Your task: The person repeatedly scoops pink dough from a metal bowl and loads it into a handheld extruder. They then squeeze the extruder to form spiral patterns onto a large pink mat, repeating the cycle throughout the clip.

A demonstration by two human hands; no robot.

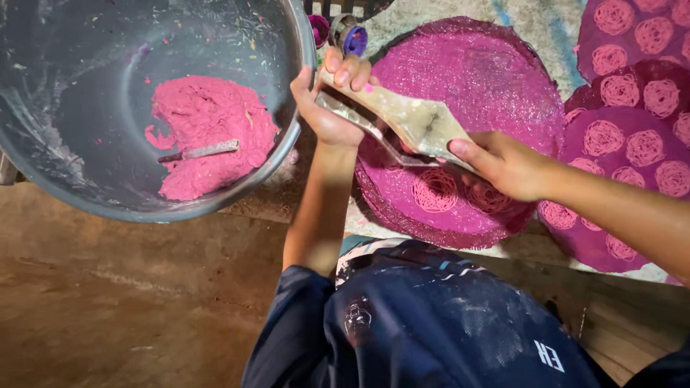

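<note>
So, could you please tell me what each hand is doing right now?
Left hand: closed on the press handles.
Right hand: gripping the press's other end.

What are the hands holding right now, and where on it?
Both hands grip a pale wooden press tool: the left hand at its far end, the right hand at its near end.

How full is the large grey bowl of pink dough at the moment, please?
Mostly empty. The grey bowl holds only one lump of pink dough on its bottom, with a small tool lying in it; the walls show just smears.
</note>
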